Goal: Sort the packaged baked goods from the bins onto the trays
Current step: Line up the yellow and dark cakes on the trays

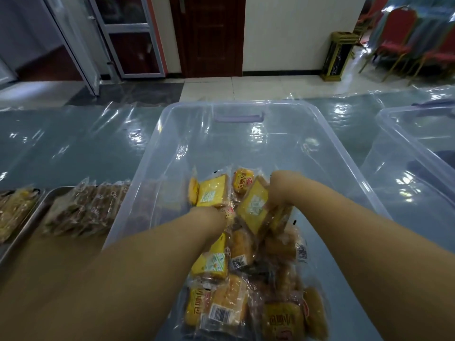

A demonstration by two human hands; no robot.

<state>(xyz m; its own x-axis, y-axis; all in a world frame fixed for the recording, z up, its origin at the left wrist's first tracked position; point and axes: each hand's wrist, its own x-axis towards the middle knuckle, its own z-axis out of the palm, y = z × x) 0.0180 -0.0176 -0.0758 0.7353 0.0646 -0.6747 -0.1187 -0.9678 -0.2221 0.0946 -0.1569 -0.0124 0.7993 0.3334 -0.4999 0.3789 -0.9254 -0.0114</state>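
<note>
Though a metal tray (pixel 24 232) well to the left of the left hand (pixel 211 215) already carries a row of brown packets (pixel 86 207), with yellowish packets (pixel 14 212) laid out further left again, I'd judge the sorting about half done. Both hands are down in the clear bin (pixel 152 148), and a heap of wrapped buns and cakes (pixel 229 303) lies under and behind them, waiting. The right hand (pixel 283 190) is clamped on a yellow cake packet (pixel 253 205). The left hand's fingers are buried among wrappers, so I cannot tell its grip. A second bin (pixel 418 153) stands off beyond the right hand.
</note>
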